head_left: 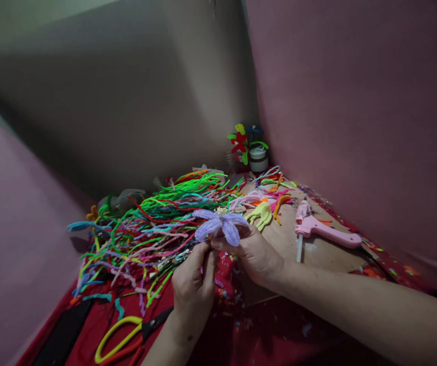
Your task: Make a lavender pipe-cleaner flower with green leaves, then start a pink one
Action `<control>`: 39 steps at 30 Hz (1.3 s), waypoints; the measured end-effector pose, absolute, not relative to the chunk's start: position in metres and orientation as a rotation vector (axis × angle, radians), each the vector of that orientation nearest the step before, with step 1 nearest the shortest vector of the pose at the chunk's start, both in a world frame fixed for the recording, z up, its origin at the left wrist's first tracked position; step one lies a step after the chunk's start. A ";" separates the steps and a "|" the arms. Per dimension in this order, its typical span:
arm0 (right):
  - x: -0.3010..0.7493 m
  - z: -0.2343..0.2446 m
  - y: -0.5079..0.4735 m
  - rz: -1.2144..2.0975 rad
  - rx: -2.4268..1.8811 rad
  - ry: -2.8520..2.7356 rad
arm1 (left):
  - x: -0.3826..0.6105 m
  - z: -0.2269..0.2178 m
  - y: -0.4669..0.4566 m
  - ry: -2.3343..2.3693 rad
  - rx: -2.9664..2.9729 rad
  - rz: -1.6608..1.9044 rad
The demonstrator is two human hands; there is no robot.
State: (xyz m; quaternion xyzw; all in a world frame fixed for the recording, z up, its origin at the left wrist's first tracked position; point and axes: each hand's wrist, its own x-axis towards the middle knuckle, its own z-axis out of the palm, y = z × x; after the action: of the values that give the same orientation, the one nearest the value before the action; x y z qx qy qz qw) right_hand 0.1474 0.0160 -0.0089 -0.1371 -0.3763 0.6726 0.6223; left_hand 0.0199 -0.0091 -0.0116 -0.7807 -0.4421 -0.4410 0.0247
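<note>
A lavender pipe-cleaner flower [221, 223] with a pale, beaded-looking centre is held up in front of me, its petals spread. My left hand [195, 277] is closed just beneath it, thumb and fingers pinched at its underside. From the right, my right hand [256, 254] grips the flower close to its base, thumb towards the lower petals. The petals and fingers hide the stem. Right behind the flower lies a large heap of colourful pipe cleaners [157, 213]. Pale yellow pipe-cleaner petals [261, 214] rest just beyond my right hand.
A pink glue gun [323, 231] lies on a brown board [279, 239] at right. Scissors with yellow and orange handles [121, 338] lie at lower left beside a black flat object [64, 333]. Finished flowers [239, 142] and a white lidded jar [258, 158] stand at the back corner between walls.
</note>
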 end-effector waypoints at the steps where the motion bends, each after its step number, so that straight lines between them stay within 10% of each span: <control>1: 0.147 -0.009 0.016 1.537 -0.315 -0.868 | 0.020 -0.012 -0.009 -1.357 -2.414 -1.371; 33: 0.154 -0.012 0.022 1.652 -0.291 -1.102 | 0.024 0.007 -0.011 -2.227 -2.652 -2.853; 39: 0.151 -0.010 0.018 1.626 -0.280 -1.046 | 0.027 0.009 -0.013 -2.220 -2.683 -2.529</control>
State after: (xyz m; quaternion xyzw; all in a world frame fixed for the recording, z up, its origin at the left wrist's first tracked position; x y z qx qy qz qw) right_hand 0.1511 0.0179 -0.0099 -0.1187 -0.4438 0.6898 0.5595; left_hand 0.0274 -0.0134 0.0091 -0.5210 -0.4312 -0.4911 -0.5490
